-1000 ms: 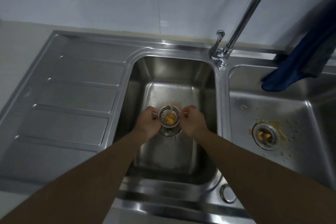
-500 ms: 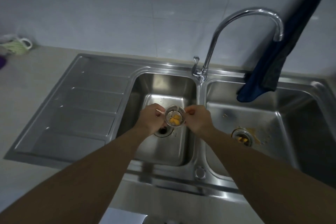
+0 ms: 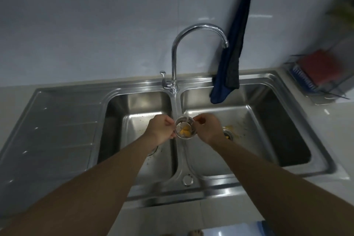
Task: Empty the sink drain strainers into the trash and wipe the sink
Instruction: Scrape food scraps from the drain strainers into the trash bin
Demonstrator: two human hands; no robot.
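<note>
Step in hand: emptying the first strainer. Left hand [image 3: 161,129] and right hand [image 3: 207,128] pinch the small round steel strainer basket [image 3: 184,130], yellow scraps inside, lifted above the sink divider. Next: carry level to trash; second strainer [image 3: 228,134] sits right of grip.

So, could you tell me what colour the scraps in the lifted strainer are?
Yellow-orange scraps, head view.
</note>
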